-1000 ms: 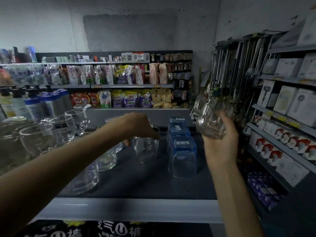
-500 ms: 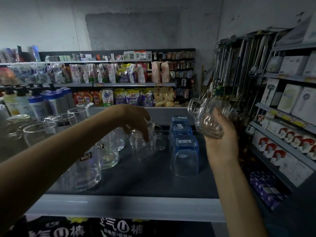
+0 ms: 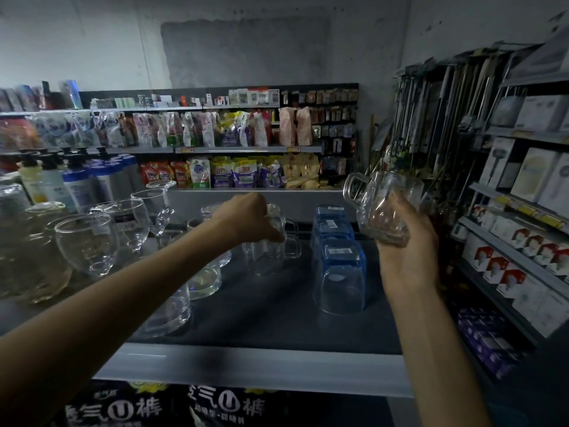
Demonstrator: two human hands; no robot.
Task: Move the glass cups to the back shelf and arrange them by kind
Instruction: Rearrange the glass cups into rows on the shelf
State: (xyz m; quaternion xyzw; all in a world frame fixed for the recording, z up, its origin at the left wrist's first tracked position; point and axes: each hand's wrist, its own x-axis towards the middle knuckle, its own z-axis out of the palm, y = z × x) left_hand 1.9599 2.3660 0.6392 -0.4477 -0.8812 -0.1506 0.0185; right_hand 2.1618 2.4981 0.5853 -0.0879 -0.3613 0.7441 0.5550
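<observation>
My right hand (image 3: 406,254) grips a clear handled glass mug (image 3: 381,204) from below, held in the air above the right side of the dark shelf top (image 3: 277,318). My left hand (image 3: 246,217) reaches across the shelf, its fingers curled over the rim of a clear handled mug (image 3: 268,257) that stands in a row of like mugs. Right of that row is a line of blue upturned tumblers (image 3: 338,272). Stemmed wine glasses (image 3: 123,229) and rounder clear cups (image 3: 172,309) stand on the left part of the shelf.
Pump bottles (image 3: 77,183) stand at the far left behind the glasses. A rack of boxed goods (image 3: 523,241) runs close along the right. Shelves of packaged goods (image 3: 234,174) line the back wall. The shelf's pale front edge (image 3: 246,365) is near me.
My left hand has moved farther back along the row of clear mugs and closed over one. My right hand keeps its mug in the air, almost unmoved.
</observation>
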